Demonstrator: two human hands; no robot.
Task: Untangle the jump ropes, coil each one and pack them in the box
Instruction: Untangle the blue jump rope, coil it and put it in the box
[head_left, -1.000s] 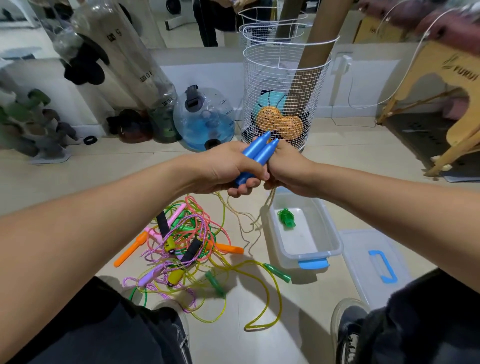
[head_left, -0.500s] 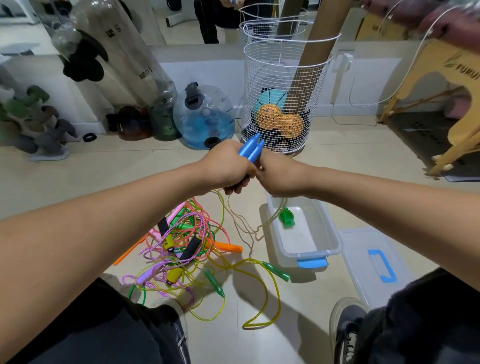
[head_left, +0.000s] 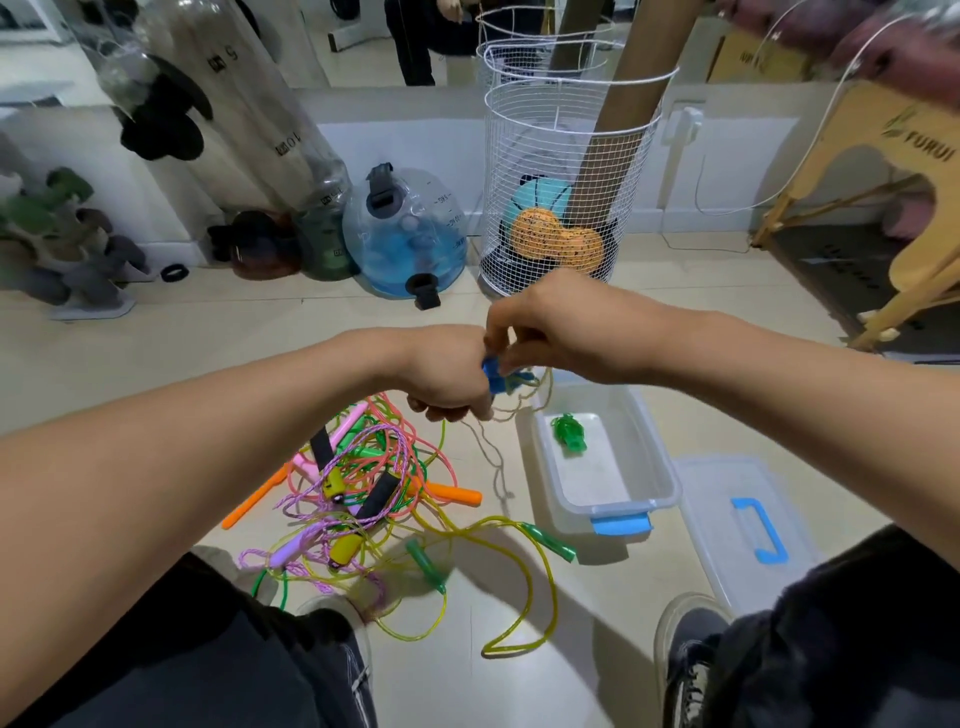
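My left hand (head_left: 449, 376) grips two blue jump rope handles (head_left: 493, 375), now mostly hidden in the fist. A thin beige rope (head_left: 493, 457) hangs from them down to the floor. My right hand (head_left: 550, 325) is just above and beside the left, pinching the rope close to the handles. A tangled pile of jump ropes (head_left: 363, 483) in pink, orange, green, yellow and purple lies on the floor at lower left. To its right stands the clear plastic box (head_left: 654, 467) with a coiled green rope (head_left: 569, 434) inside.
The box lid (head_left: 743, 525) with a blue handle lies on the floor to the right. A white wire basket (head_left: 561, 182) with balls, a blue water jug (head_left: 410, 234) and dumbbells (head_left: 62, 244) line the wall. My shoes (head_left: 685, 654) and knees fill the bottom.
The blue handles tipped down into my left fist, which sank lower. My right hand rose above it and now pinches the beige rope by the handles.
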